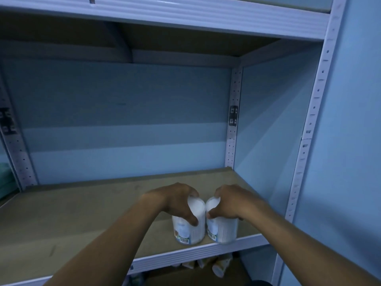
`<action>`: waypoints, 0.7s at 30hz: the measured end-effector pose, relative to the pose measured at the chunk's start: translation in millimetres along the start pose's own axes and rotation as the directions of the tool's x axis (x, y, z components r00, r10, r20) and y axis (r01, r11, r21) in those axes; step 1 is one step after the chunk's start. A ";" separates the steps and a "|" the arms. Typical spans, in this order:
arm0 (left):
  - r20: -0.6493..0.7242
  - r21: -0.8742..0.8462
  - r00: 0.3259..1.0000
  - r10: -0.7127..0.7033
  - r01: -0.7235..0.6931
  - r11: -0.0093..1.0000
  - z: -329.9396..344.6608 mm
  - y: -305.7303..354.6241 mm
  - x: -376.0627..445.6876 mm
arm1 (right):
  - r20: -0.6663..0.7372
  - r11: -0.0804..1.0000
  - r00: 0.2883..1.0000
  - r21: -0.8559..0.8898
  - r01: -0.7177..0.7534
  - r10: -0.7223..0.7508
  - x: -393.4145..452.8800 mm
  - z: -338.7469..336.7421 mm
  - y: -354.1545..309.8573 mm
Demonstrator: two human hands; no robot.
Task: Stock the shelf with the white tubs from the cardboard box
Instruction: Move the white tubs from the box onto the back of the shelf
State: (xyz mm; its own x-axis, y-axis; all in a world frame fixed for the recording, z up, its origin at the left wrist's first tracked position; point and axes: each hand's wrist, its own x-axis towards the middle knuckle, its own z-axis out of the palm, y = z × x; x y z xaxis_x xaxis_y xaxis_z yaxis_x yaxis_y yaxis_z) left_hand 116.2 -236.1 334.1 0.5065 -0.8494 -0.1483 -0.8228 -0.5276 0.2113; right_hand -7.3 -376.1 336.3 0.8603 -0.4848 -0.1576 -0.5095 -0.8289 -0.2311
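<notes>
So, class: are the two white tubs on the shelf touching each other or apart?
Touching. In the head view the left tub and the right tub stand upright on the shelf with their sides meeting and no gap showing between them.

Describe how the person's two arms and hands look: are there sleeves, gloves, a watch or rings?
Both forearms are bare as far as the picture shows; no sleeve reaches into view. The left hand and the right hand wear no gloves. No watch or band shows at either wrist, and no ring shows on the visible fingers. The light is dim, so small marks cannot be told.
</notes>
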 end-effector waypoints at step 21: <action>-0.182 0.094 0.982 -0.049 0.067 0.993 32.9 10.2 -4.6 | -0.250 0.966 0.952 -0.229 0.117 -0.175 -25.2 28.2 -1.1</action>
State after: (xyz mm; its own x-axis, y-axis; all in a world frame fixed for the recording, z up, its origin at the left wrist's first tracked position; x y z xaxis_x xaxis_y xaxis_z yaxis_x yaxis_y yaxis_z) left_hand 96.9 -237.1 305.1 0.5850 -0.8108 0.0195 -0.8074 -0.5799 0.1091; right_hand -29.0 -355.1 313.5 0.9130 -0.3865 0.1303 -0.3871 -0.9218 -0.0218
